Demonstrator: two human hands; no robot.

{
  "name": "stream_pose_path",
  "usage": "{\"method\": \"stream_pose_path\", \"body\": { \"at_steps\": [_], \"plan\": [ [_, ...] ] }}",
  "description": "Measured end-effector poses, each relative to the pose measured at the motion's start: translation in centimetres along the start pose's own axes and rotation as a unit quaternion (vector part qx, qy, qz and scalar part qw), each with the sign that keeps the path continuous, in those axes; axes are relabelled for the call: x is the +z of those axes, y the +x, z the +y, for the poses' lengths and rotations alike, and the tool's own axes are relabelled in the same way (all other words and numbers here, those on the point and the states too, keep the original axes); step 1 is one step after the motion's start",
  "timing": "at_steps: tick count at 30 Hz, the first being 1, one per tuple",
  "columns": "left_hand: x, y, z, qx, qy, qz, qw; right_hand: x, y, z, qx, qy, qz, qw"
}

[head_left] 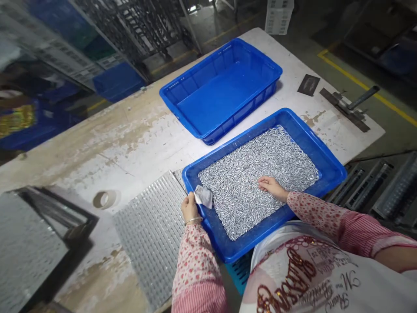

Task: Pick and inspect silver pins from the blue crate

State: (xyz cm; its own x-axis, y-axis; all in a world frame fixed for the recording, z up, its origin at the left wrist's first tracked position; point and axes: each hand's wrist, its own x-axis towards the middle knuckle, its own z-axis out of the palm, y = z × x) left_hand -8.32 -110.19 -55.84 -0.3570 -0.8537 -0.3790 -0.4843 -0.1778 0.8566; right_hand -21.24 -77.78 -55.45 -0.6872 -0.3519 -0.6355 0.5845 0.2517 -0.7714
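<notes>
A blue tub (325, 163) holds a wide layer of small, shiny, spindle-shaped metal pieces (247, 182). Over that layer is my right hand (273, 187), its fingers curled together at the pieces; whatever they pinch is too small to make out. My left hand (189, 208) is closed at the tub's left rim, beside a crumpled whitish paper tag (203, 196). A thin strip runs up from its fingertips, but what it grips is unclear. Left of the tub lies a grey metal sheet (153, 230) with rows of raised bumps, partly under my left forearm.
A second blue tub (211, 100) stands behind, with nothing in it. Toward the left are a tape roll (104, 199) and stacked metal plates (29, 248). A handled metal tool (350, 108) and a dark square piece (309, 84) lie at the table's right end.
</notes>
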Motion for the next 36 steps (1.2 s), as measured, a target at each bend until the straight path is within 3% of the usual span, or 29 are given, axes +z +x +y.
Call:
{"method": "stream_pose_path", "body": {
  "at_steps": [7,14,17,21,24,27,30,31,33,36],
  "plan": [
    [-0.2,0.3,0.1,-0.013,0.028,-0.004,1.0,-6.5,-7.2,0.7,-0.096,-0.011,0.082,0.992],
    [-1.1,-2.2,0.9,0.03,0.129,0.041,0.99,-9.3,-14.1,2.7,-0.18,-0.082,0.08,0.977],
    [-1.5,-5.1,0.6,0.076,0.156,0.107,0.979,-11.2,-17.4,6.4,-0.149,-0.099,0.105,0.978],
    [-0.4,-11.4,-0.2,0.166,0.162,0.206,0.951,-15.1,-21.8,14.1,-0.065,-0.075,0.121,0.988],
    [2.5,-18.5,-1.1,0.237,0.162,0.192,0.938,-18.8,-24.7,20.9,-0.019,-0.057,0.134,0.989],
    [7.1,-28.5,-3.1,0.304,0.151,0.08,0.937,-22.5,-28.6,26.6,-0.01,-0.076,0.152,0.985],
    [11.9,-39.7,-6.8,0.339,0.121,-0.119,0.925,-26.3,-33.7,30.6,-0.007,-0.063,0.204,0.977],
    [13.5,-43.0,-8.3,0.328,0.115,-0.215,0.913,-27.8,-35.3,31.7,0.0,-0.043,0.243,0.969],
    [16.6,-48.8,-11.2,0.279,0.129,-0.412,0.858,-30.8,-38.2,33.8,0.014,0.007,0.317,0.948],
    [20.5,-55.9,-13.8,0.254,0.194,-0.627,0.71,-33.7,-41.7,37.2,0.03,0.096,0.393,0.914]
  ]
}}
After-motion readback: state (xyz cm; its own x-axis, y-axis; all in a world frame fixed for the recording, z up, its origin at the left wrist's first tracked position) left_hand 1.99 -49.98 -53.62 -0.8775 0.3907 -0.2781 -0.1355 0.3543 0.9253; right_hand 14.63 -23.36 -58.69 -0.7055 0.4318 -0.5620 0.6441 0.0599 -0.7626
